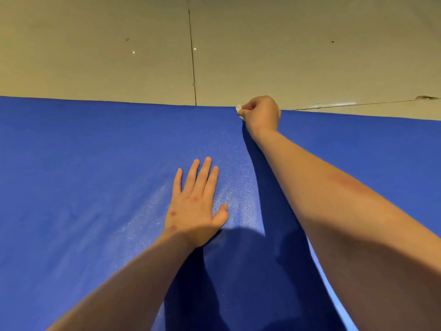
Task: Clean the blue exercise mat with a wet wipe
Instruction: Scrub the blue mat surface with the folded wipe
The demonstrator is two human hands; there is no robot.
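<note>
The blue exercise mat lies spread flat on a beige tiled floor and fills the lower part of the view from side to side. The right hand is stretched out to the far edge of the mat, a little to the right of its middle. Its fingers are curled tight around a small white wet wipe, and only a bit of the wipe shows at the left side of the fist. The wipe touches the mat just at that far edge. The left hand rests flat on the mat, near its middle, palm down, with the fingers straight and a little apart, holding nothing. The mat surface around the left hand and up toward the wipe has a pale, speckled shine. Dark shadows of both arms fall on the mat. Beyond the far edge of the mat a dark tile joint runs away across the floor
</note>
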